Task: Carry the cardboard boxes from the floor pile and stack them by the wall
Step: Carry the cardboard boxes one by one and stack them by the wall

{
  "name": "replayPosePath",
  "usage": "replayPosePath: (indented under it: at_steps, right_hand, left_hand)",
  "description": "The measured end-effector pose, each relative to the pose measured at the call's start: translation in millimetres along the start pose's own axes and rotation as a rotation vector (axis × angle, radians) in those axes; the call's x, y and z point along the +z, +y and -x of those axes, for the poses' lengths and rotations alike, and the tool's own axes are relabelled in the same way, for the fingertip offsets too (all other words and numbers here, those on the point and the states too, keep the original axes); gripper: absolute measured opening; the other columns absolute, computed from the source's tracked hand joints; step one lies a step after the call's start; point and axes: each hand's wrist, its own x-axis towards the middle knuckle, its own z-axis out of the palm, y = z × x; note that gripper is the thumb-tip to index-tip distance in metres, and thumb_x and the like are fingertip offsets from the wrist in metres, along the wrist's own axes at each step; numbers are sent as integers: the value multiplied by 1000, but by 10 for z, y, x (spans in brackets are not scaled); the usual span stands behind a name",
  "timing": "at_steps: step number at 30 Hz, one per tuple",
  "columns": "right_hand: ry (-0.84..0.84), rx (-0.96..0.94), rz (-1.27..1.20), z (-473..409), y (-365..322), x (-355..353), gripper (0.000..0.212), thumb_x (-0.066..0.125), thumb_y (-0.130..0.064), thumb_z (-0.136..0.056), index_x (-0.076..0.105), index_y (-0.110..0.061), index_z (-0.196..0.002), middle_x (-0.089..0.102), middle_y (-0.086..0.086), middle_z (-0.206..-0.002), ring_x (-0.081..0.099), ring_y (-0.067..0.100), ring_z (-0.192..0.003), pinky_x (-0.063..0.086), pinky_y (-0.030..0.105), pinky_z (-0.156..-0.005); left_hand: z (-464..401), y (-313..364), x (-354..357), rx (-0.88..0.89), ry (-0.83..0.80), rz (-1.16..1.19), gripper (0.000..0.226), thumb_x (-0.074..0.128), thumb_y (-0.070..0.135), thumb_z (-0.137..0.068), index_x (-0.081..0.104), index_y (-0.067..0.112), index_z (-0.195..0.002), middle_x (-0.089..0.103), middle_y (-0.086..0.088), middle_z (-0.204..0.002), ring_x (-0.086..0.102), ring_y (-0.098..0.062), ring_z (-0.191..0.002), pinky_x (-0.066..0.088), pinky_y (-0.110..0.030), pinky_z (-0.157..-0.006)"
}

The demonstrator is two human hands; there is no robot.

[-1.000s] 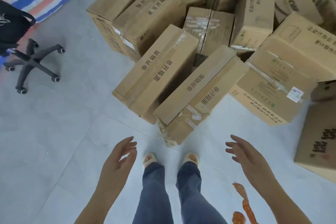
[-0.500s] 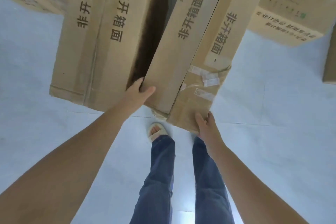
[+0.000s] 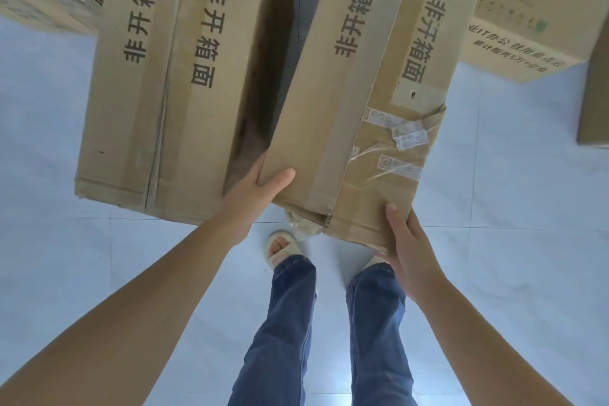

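Observation:
A long cardboard box (image 3: 356, 102) with black printed characters and torn clear tape lies tilted in front of my feet. My left hand (image 3: 255, 186) grips its near left corner, thumb on top and fingers hidden in the gap beside it. My right hand (image 3: 407, 244) grips its near right corner, thumb on the taped end face and fingers curled under. A second long box (image 3: 148, 82) of the same kind lies just to the left, close beside the first.
More cardboard boxes lie at the top right (image 3: 527, 20), the right edge (image 3: 593, 102) and the top left (image 3: 36, 6). Pale floor tiles (image 3: 510, 241) surround me. My legs in blue jeans (image 3: 329, 323) and sandals stand right below the held box.
I bent down from standing and both hands, open in the air a second ago, took hold of the near end of the box. Since half a second ago the view has moved closer.

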Motion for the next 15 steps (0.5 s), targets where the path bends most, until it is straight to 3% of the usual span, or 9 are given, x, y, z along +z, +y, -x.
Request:
replayPosePath:
  at_steps: [2,6,12,15]
  right_hand:
    - [6,-80,7,177,-182,-62,70,61,-60,-73,45,-40,-138,63,-18,-124,58,12,-117,50,38,-93]
    - [-15,-219,-9,509,-688,-194,42,54,-35,-94,46,-43,-135,64,-19,-120,65,9,-107,58,40,-81]
    - [-74,-313,110,982,-1367,-515,38,50,-29,-97,50,-49,-128,68,-20,-109,68,16,-99,55,52,-82]
    - [-121,-326,158,1244,-1468,-723,37,49,-28,-98,50,-48,-129,69,-19,-105,68,16,-97,54,54,-82]
  left_hand:
    - [163,168,86,8,23,124,34,65,54,-81,45,63,-107,56,31,-114,50,-7,-117,39,-38,-96]
    - [538,576,314,8,127,349,48,65,42,-85,48,41,-130,59,14,-126,53,-15,-119,46,-48,-98]
    - [1258,991,680,-10,239,509,46,66,40,-85,53,29,-128,63,5,-122,60,-20,-110,49,-54,-94]
    - [1664,999,918,40,263,557,41,63,37,-88,54,32,-127,66,6,-117,63,-19,-105,50,-55,-92]
